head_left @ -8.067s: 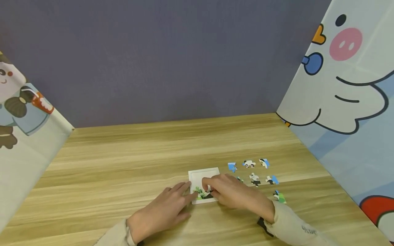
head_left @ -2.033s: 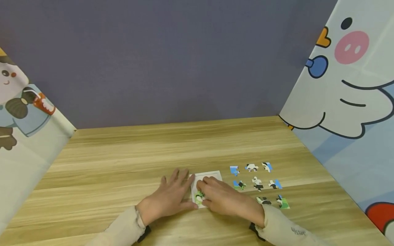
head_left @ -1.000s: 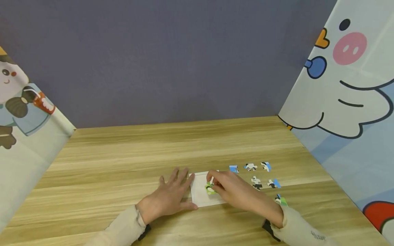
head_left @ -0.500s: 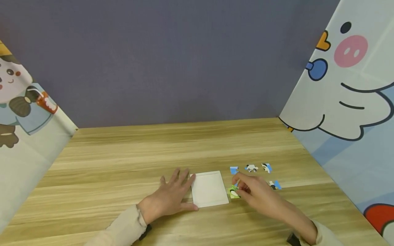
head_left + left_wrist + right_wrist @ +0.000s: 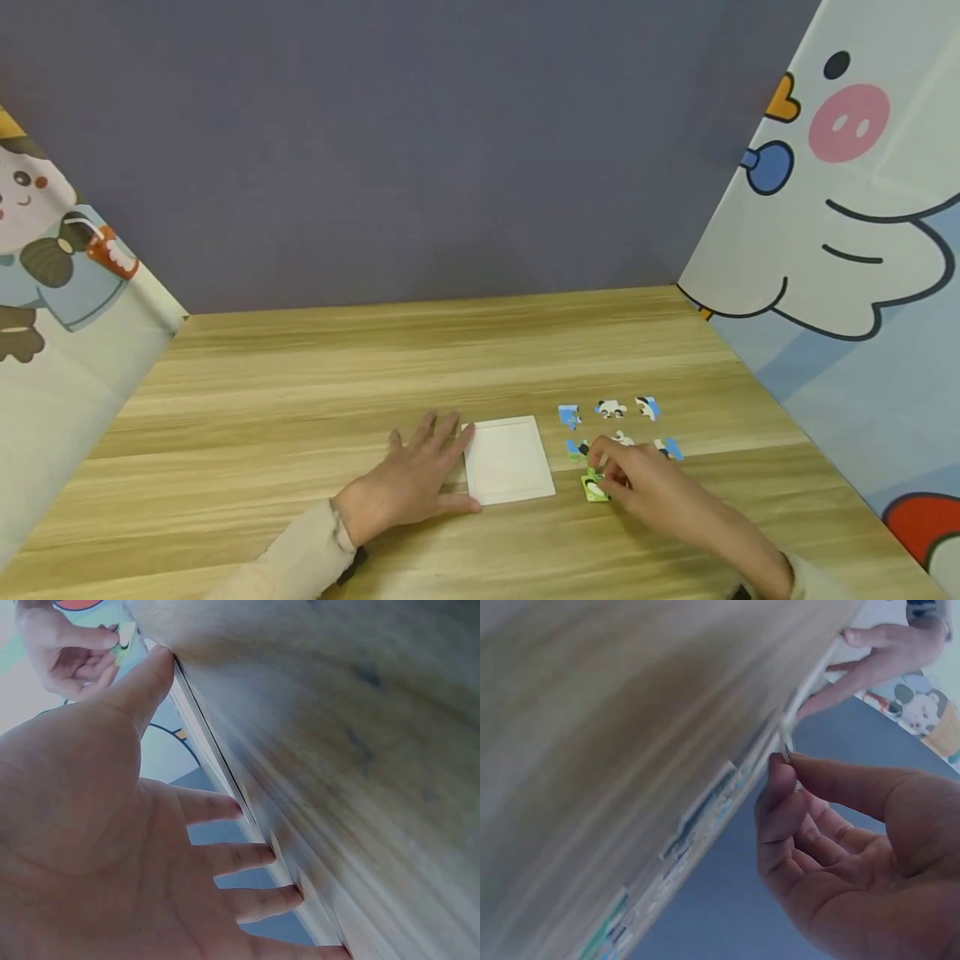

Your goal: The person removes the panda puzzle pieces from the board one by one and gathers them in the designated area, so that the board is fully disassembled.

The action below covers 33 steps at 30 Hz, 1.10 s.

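Observation:
My right hand (image 5: 648, 487) pinches a green puzzle piece (image 5: 593, 489) with a white patch between thumb and fingertips, just right of the white puzzle frame (image 5: 510, 462). In the right wrist view the same piece (image 5: 787, 742) shows edge-on between thumb and forefinger, close over the table. My left hand (image 5: 408, 487) lies with fingers spread, its thumb and index fingertip at the frame's left edge. The left wrist view shows its palm (image 5: 97, 825) and straight fingers. No pieces lie inside the frame. Some puzzle pieces behind my right hand are partly or wholly hidden.
Panda puzzle pieces lie in rows to the right, among them a blue corner piece (image 5: 569, 415), a panda face piece (image 5: 611, 408) and a blue-edged piece (image 5: 647, 407). A grey wall (image 5: 420, 158) closes the back of the wooden table (image 5: 300, 400); printed panels flank both sides.
Puzzle pieces lay in the frame's lower part earlier; now it is bare. My right hand has lifted the green piece and carried it right, out of the frame. The left hand keeps its place recently.

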{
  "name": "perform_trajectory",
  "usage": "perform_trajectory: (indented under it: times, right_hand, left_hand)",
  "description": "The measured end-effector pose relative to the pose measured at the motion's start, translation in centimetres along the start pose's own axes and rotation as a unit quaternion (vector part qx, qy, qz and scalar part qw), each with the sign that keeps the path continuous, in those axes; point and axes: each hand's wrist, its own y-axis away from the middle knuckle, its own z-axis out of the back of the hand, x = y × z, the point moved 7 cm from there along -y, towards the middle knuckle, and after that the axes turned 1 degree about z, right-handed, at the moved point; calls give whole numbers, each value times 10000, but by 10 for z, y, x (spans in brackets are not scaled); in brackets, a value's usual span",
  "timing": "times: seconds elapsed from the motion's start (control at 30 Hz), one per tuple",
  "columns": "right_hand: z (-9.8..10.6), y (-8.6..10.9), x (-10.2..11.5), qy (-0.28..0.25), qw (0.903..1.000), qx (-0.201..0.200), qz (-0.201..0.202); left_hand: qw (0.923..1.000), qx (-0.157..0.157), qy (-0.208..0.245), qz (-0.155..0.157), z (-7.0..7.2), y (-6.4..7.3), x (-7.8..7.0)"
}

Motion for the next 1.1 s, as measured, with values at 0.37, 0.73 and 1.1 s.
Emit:
perform_trajectory:
  times: [0.37, 0.73, 1.1]
  right_hand:
    - [-11, -1, -2, 179, 9993, 236, -244]
    - [-15, -6, 5, 429, 9976, 227, -500]
    - [-20, -5, 10, 602, 9953, 210, -732]
  left_hand:
    - [10000, -8, -47, 8, -2, 0, -4]
    - [9999, -91, 51, -22, 1, 0, -3]
    - [9998, -57, 178, 11, -1, 0, -1]
